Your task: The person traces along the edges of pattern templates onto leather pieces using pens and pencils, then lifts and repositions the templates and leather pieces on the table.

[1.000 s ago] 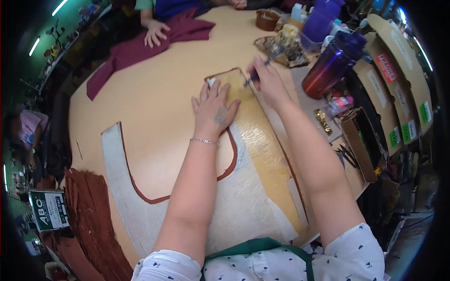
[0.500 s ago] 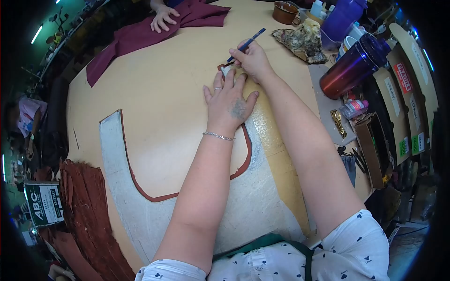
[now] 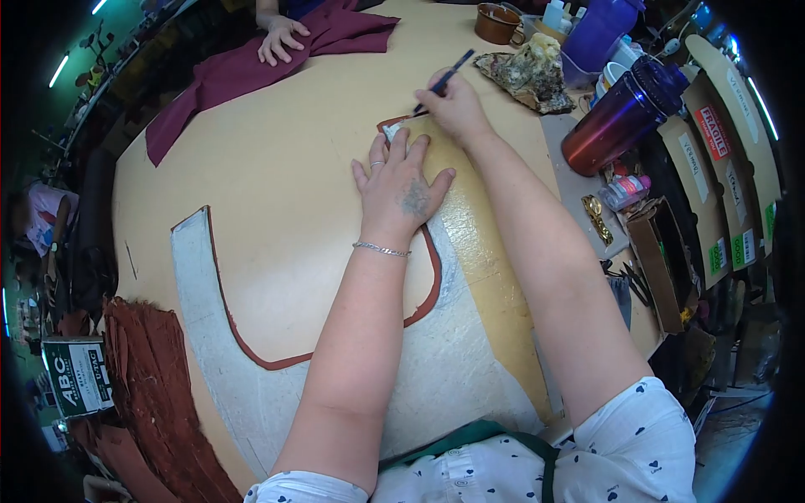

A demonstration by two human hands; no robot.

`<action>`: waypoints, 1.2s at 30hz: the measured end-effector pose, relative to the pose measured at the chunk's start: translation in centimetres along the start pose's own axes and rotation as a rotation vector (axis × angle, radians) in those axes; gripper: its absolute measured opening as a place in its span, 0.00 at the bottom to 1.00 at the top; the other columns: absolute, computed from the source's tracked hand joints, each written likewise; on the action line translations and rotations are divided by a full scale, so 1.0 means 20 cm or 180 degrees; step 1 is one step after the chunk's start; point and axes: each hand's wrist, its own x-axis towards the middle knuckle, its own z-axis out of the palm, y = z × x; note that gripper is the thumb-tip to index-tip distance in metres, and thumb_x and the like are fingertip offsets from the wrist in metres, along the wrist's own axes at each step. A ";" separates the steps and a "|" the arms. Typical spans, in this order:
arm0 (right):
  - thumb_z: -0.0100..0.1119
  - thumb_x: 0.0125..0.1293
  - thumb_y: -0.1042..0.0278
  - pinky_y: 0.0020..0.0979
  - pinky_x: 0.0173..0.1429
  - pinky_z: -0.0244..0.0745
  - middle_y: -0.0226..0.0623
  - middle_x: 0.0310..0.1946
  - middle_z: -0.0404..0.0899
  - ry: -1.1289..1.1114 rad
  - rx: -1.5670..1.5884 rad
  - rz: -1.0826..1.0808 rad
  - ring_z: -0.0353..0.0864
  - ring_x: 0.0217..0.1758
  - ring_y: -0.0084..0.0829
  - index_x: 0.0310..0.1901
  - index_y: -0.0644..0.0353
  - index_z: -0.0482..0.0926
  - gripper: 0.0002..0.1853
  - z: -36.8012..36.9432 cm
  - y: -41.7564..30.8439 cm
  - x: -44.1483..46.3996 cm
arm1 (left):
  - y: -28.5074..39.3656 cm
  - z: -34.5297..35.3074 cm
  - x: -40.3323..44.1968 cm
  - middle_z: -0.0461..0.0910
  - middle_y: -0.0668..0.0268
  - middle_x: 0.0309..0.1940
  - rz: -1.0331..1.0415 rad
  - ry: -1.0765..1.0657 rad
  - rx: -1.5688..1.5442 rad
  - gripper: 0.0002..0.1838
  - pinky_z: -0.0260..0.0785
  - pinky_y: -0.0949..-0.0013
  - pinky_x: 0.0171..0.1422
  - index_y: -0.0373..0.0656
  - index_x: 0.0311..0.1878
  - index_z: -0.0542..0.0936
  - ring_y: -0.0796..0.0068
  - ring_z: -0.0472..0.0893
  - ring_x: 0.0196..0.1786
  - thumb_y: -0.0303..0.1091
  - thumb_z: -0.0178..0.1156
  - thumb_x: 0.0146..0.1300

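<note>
My left hand point(image 3: 401, 189) lies flat with fingers spread, pressing on the right arm of a large U-shaped whitish piece point(image 3: 436, 369) with a reddish-brown inner edge. A glossy yellowish strip point(image 3: 478, 260) runs along that piece's right side, under my right forearm. In my right hand point(image 3: 457, 109) is a slim dark blue pen point(image 3: 442, 82), pinched and slanting. Its tip is at the top corner of the piece, just beyond my left fingertips. Whether the tip touches the surface I cannot tell.
Another person's hand point(image 3: 281, 40) rests on maroon fabric point(image 3: 226, 88) at the far side. Rough reddish-brown material point(image 3: 155, 360) lies at the left edge. On the right are a rock point(image 3: 528, 75), a brown mug point(image 3: 497, 25), a tumbler point(image 3: 620, 117), a gold watch point(image 3: 597, 220) and a cardboard box point(image 3: 658, 268).
The view has shifted slightly. The pen tip has moved a little along the top edge, away from the brown corner, and the pen stands somewhat steeper. My left hand keeps pressing the piece.
</note>
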 end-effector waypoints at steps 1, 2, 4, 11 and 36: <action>0.62 0.54 0.71 0.20 0.29 0.65 0.25 0.23 0.67 -0.0085 0.0105 -0.0103 0.66 0.26 0.17 0.30 0.59 0.68 0.10 0.04 -0.01 -0.01 | 0.00 0.00 0.00 0.58 0.64 0.64 -0.0007 -0.0031 0.0023 0.31 0.41 0.39 0.64 0.53 0.58 0.68 0.59 0.52 0.68 0.57 0.54 0.52; 0.62 0.53 0.71 0.20 0.29 0.65 0.26 0.23 0.67 -0.0131 0.0011 -0.0021 0.66 0.26 0.17 0.30 0.59 0.68 0.10 0.07 -0.03 -0.02 | 0.00 -0.01 0.00 0.58 0.64 0.64 -0.0004 -0.0023 0.0000 0.32 0.41 0.39 0.64 0.53 0.58 0.68 0.59 0.52 0.68 0.57 0.54 0.52; 0.63 0.53 0.70 0.20 0.30 0.65 0.26 0.23 0.68 -0.0227 -0.0178 0.0153 0.66 0.27 0.17 0.30 0.59 0.68 0.11 0.11 -0.09 -0.04 | 0.00 -0.01 0.01 0.58 0.64 0.64 -0.0005 -0.0015 -0.0050 0.32 0.41 0.39 0.65 0.53 0.58 0.68 0.59 0.52 0.68 0.58 0.54 0.52; 0.59 0.54 0.74 0.20 0.27 0.66 0.27 0.21 0.69 0.0632 -0.0386 -0.0121 0.69 0.22 0.18 0.30 0.59 0.67 0.09 -0.18 0.05 0.02 | 0.01 -0.01 0.01 0.56 0.62 0.65 -0.0008 -0.0134 0.0085 0.40 0.40 0.37 0.64 0.54 0.60 0.67 0.57 0.50 0.68 0.66 0.55 0.46; 0.58 0.56 0.66 0.31 0.33 0.70 0.40 0.23 0.75 0.0479 -0.0378 -0.0085 0.75 0.26 0.32 0.32 0.60 0.70 0.09 -0.22 -0.01 -0.29 | 0.05 -0.04 0.00 0.55 0.62 0.65 -0.0075 -0.0271 0.0188 0.45 0.39 0.36 0.64 0.56 0.62 0.65 0.56 0.47 0.69 0.67 0.59 0.40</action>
